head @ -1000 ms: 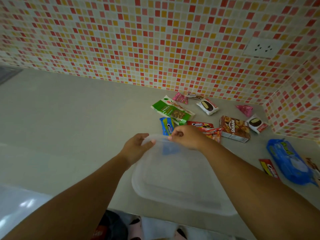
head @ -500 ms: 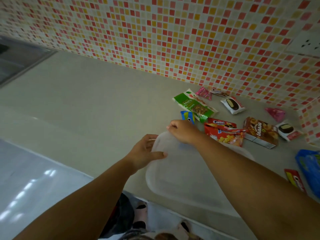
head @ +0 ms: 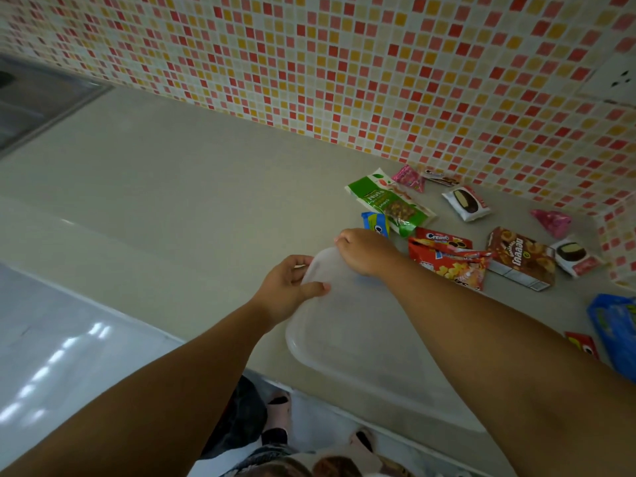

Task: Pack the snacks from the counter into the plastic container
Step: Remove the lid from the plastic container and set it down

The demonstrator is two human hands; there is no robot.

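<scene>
A person leans over a pale grey-beige kitchen surface (head: 179, 215), both bare hands on a translucent rectangular plastic container (head: 358, 342) whose lid is still on, sitting at the near edge of the surface. The left hand (head: 285, 290) grips the container's far left corner, thumb laid over the lid and fingers curled under the rim; the right hand (head: 364, 251) is beside it on the far edge, fingers bent down over the rim and pinching it. The snacks lie unpacked just beyond and to the right of the container: a green nut-mix packet (head: 389, 201), a small blue cookie packet (head: 375, 224) partly behind the right hand, a red sandwich-cookie packet (head: 442, 237), a red-orange bag of puffed snacks (head: 451, 265), a brown chocolate-ring box (head: 521, 258), two white wrapped chocolate cakes (head: 466, 203) (head: 576, 256), two pink foil sweets (head: 409, 178) (head: 552, 222), a slim brown-and-white wrapper (head: 440, 177) by the wall, a large blue packet (head: 616, 325) at the right edge of the view and a small red packet (head: 583, 344) just beside it. Behind them rises a wall of red, orange and yellow mosaic tiles (head: 309, 63) with a white power socket (head: 616, 77) at upper right.
</scene>
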